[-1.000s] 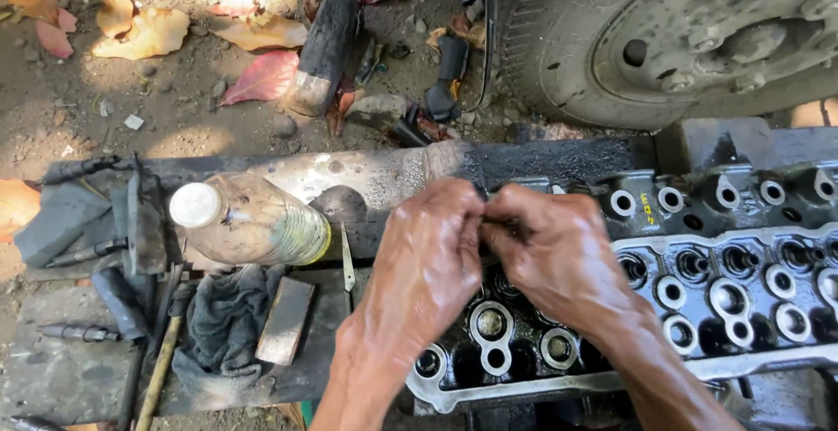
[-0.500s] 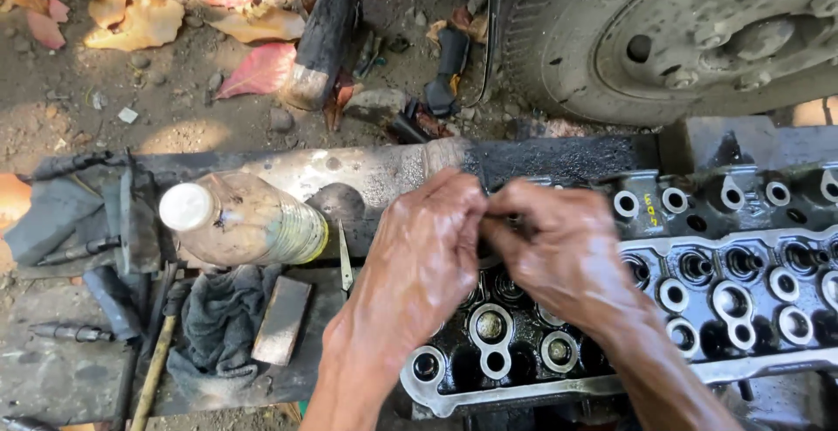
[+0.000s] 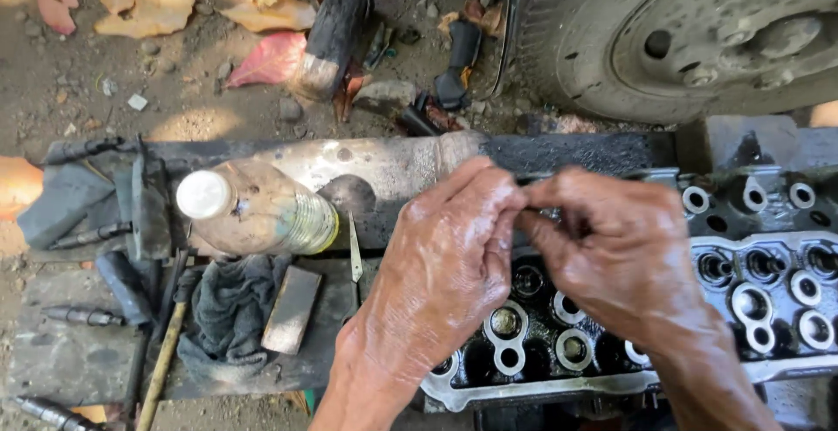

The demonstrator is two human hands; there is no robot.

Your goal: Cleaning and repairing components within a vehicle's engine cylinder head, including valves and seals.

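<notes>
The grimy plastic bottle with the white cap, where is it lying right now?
In the head view, the grimy plastic bottle with the white cap lies on its side at the left, above the dark grey rag and left of the person's left hand.

Two bare forearms enter from the bottom edge, each ending in a bare hand. No sleeve, glove, watch, ring or band shows on either arm as far as the picture reaches.

The left hand (image 3: 449,265) glistens with a wet, oily film across its back and knuckles, catching bright highlights in the sunlight. Its skin is creased and wrinkled, with raised tendons and veins.

The right hand (image 3: 624,252) carries the same greasy shine, with dark grime settled in the folds around the knuckles and along the fingers. Its wrist and forearm look weathered and smeared, duller than the hand's back.
</notes>
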